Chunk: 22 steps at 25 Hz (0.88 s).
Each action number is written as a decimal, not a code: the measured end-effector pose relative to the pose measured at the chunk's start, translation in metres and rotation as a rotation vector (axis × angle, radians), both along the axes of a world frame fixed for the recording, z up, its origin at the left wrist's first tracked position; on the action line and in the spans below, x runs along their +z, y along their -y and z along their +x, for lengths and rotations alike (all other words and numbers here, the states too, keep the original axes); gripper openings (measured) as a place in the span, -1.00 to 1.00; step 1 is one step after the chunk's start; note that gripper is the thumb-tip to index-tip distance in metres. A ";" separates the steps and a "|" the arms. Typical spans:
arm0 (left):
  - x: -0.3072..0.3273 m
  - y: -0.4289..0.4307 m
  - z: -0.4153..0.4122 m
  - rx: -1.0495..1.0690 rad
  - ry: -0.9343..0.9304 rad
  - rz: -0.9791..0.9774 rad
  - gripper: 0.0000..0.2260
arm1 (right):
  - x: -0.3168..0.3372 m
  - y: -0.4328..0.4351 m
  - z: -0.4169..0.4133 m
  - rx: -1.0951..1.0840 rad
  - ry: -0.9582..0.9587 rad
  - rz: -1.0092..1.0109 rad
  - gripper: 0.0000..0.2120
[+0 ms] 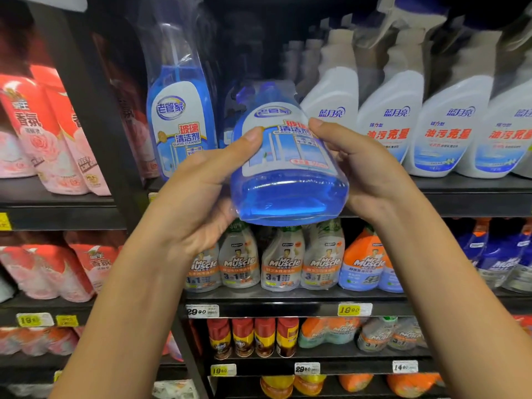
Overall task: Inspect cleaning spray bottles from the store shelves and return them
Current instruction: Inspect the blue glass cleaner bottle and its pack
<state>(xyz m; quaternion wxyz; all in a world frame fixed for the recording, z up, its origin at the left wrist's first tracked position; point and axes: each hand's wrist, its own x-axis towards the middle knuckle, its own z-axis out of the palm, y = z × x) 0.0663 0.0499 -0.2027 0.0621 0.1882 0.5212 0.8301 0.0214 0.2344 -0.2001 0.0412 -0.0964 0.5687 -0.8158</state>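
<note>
Left hand (201, 191) and right hand (365, 171) grip blue bottle (288, 168) by its sides, base toward camera, neck toward shelf (475, 197)

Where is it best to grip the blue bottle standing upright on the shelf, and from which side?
I would grip the upright blue bottle at its narrow neck above the label, coming from the front. Its body is wide, the shelf post stands close on its left, and the held bottle blocks its right.
</note>
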 end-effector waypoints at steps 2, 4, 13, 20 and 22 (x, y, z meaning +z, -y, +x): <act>-0.008 -0.001 -0.003 0.036 -0.026 -0.047 -0.70 | -0.002 0.001 0.002 0.001 -0.051 0.078 -0.55; -0.019 -0.003 -0.005 0.090 -0.082 -0.114 -0.64 | -0.005 0.004 0.006 -0.009 -0.131 0.163 -0.64; -0.048 -0.006 -0.022 0.223 -0.317 -0.155 -0.52 | -0.020 0.025 0.001 -0.109 -0.347 -0.035 -0.52; -0.061 0.037 -0.072 1.140 -0.601 -0.502 -0.37 | -0.010 0.047 -0.027 -0.375 -0.624 0.139 -0.52; -0.064 0.044 -0.084 1.151 -0.608 -0.601 -0.30 | -0.009 0.054 -0.038 -0.430 -0.666 0.157 -0.48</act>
